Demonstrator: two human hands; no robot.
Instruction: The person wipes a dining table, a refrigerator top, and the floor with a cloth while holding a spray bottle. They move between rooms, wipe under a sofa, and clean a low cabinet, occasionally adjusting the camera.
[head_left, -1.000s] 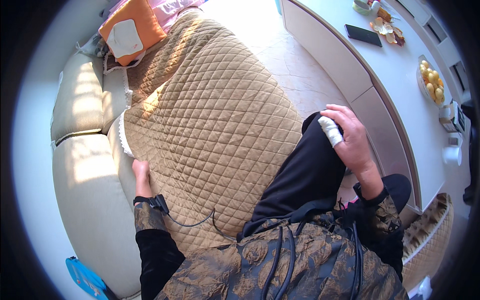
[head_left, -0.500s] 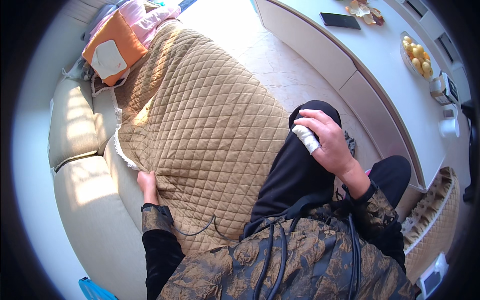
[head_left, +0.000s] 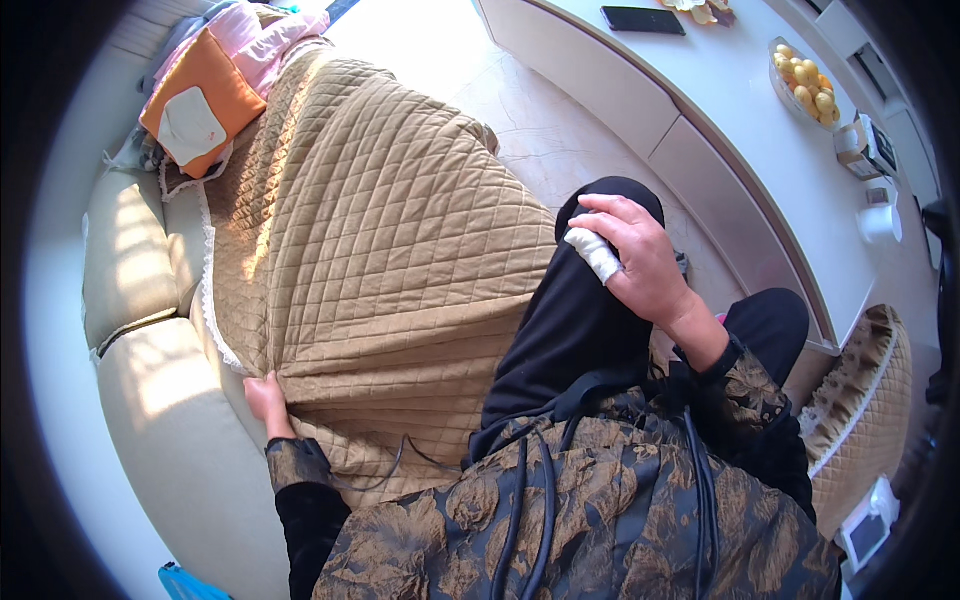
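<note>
My left hand [head_left: 266, 398] is closed on the lace-trimmed edge of a tan quilted sofa cover [head_left: 410, 220], and creases run across the cloth from that grip. The cover spreads over the sofa [head_left: 175, 450] from beside my leg to the far end. My right hand [head_left: 645, 262] rests on my bent, dark-trousered knee [head_left: 625, 200] with its fingers stretched out, holding nothing. Its thumb is wrapped in a white bandage [head_left: 594, 255]. A thin dark cord [head_left: 395, 467] lies on the cover near my left sleeve.
An orange cushion [head_left: 203, 105] leans by pink bedding [head_left: 240, 38] at the far left. On the white table [head_left: 740, 120] to the right are a black phone [head_left: 643, 20], yellow fruit [head_left: 806, 92] in a clear container, a box [head_left: 862, 148] and a white cup [head_left: 880, 226]. Another quilted piece [head_left: 860, 430] stands at right.
My left hand, still gripping the cover's edge, has pulled it toward me, and the folds are tighter. The cover's far right edge has shifted. My right hand stays on the knee.
</note>
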